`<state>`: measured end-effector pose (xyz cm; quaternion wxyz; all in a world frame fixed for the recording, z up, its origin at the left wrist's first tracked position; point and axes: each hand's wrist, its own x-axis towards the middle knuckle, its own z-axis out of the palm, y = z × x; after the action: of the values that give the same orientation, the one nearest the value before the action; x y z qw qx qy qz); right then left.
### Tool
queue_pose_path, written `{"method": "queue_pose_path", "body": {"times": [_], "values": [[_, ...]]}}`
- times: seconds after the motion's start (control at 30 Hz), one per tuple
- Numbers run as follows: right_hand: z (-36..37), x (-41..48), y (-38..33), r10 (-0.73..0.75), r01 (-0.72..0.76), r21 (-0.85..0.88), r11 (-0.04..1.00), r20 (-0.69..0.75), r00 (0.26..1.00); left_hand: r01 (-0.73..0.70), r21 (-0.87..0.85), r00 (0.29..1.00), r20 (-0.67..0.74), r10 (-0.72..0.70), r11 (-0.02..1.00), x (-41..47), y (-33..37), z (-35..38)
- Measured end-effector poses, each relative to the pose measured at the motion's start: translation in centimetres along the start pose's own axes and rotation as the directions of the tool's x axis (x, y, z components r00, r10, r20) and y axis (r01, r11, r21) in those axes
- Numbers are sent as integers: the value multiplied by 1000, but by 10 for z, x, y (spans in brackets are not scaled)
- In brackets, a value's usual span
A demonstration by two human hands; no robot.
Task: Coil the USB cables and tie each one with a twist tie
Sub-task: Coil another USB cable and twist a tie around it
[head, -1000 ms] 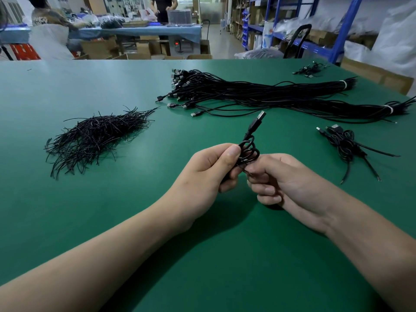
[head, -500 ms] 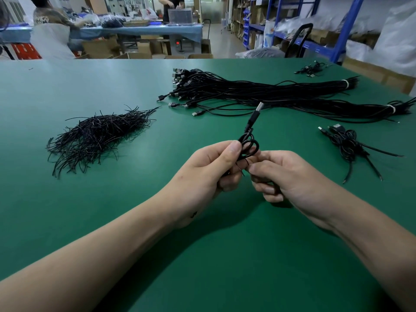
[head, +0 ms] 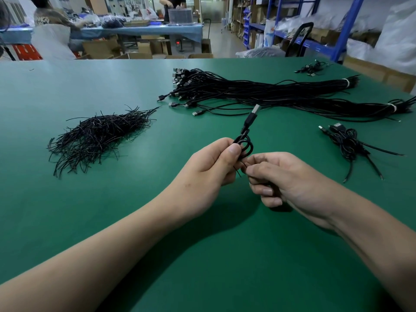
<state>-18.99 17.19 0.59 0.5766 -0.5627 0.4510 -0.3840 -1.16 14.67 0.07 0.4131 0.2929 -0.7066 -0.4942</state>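
Left hand [head: 209, 174] pinches small coiled black USB cable [head: 244, 146] above green bench [head: 90, 221], plug end up. Right hand [head: 290, 179] pinches thin black twist tie [head: 237, 171] just under coil. Loose black twist-tie pile [head: 96, 138] left of coil, long black cable bundle [head: 270, 95] behind it.

A warehouse workshop: blue shelving [head: 337, 39] with boxes, a green desk [head: 90, 210], bundled cables [head: 281, 95].
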Motion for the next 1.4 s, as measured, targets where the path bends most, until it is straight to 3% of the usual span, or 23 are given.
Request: {"method": "queue_pose_path", "body": {"times": [0.13, 0.33, 0.47, 0.67, 0.77, 0.87, 0.97, 1.1, 1.2, 1.3, 1.4], "values": [[4, 0, 0, -15, 15, -32, 999, 4, 1000, -15, -6, 1000, -28, 15, 1000, -1, -1, 4], [9, -2, -3, -12, 11, -55, 998, -13, 1000, -84, 293, 988, -102, 119, 952, -4, -4, 6], [10, -3, -6, -1, -2, -85, 996, -33, 999, -88, 380, 985, -107, 139, 921, -4, -6, 5], [13, -4, -3, -144, 121, -234, 965, -85, 986, -58, 404, 988, -105, 109, 913, -6, -4, 6], [13, -4, -3, -277, 197, -460, 866, -112, 954, -45, 505, 987, -109, 116, 862, -7, -4, 6], [16, -5, -1, -421, 163, -719, 676, -195, 886, -19, 582, 988, -113, 104, 813, -6, -5, 5], [21, -6, -1, -517, 133, -822, 553, -214, 829, -31, 626, 984, -116, 133, 779, -4, -5, 5], [23, -6, -4, -442, 150, -669, 728, -291, 849, -34, 644, 984, -112, 138, 764, -3, -3, 6], [22, -7, -7, -331, 151, -544, 825, -250, 910, -15, 584, 985, -133, 114, 812, -3, -3, 7], [21, -5, -10, -158, 96, -295, 951, -192, 969, -7, 551, 983, -150, 107, 835, -2, -4, 5], [16, -2, -8, -46, 11, -139, 990, -248, 968, -43, 508, 985, -123, 122, 861, -3, -6, 5]]}}
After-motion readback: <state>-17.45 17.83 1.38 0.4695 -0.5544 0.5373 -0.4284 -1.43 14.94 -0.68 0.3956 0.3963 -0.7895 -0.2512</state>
